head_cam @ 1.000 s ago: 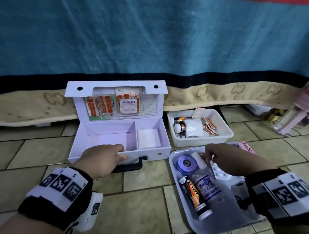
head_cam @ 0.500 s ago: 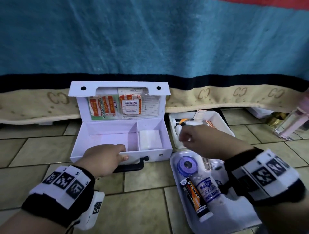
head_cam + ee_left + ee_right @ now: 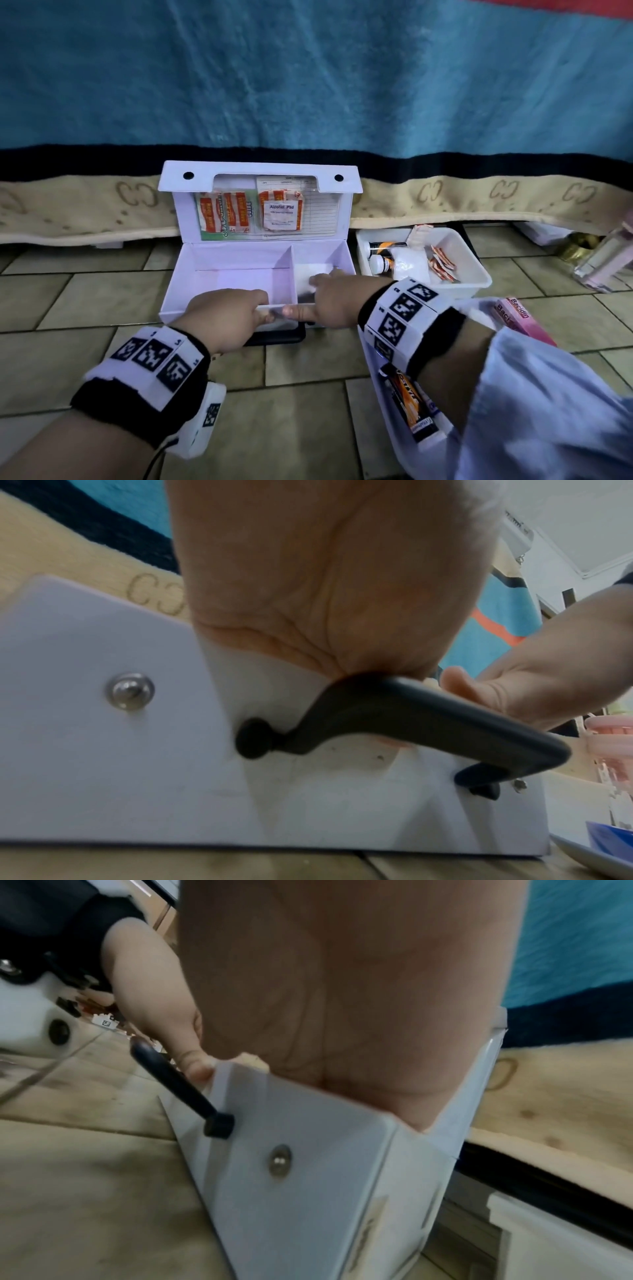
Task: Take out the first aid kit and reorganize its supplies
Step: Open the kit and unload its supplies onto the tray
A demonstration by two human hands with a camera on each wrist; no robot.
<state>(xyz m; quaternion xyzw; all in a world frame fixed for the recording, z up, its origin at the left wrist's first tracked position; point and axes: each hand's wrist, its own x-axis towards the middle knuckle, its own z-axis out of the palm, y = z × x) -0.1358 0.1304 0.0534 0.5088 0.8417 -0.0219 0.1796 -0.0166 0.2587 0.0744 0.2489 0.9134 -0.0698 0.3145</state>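
The white first aid kit [image 3: 239, 263] stands open on the tiled floor, with sachets and an alcohol pad tucked in its raised lid. My left hand [image 3: 236, 308] grips its front wall above the black handle [image 3: 411, 718], fingers hooked over the rim. My right hand [image 3: 329, 294] reaches down into the right compartment over a white pad [image 3: 313, 270], thumb lying along the front wall. Its fingers are hidden inside the box, also in the right wrist view [image 3: 342, 988], so what they hold does not show. The left compartment is bare.
A small white tub [image 3: 476, 274] with bottles and sachets sits right of the kit. Under my right forearm lies a white tray [image 3: 400, 455] with an orange tube [image 3: 407, 401] and a pink box [image 3: 513, 315]. A clear bottle [image 3: 606, 260] stands far right. A blue blanket [image 3: 308, 68] hangs behind.
My right hand picked a white roll off the tray, carried it up and left, and now dips into the kit's right compartment. The left hand kept its grip on the front wall.
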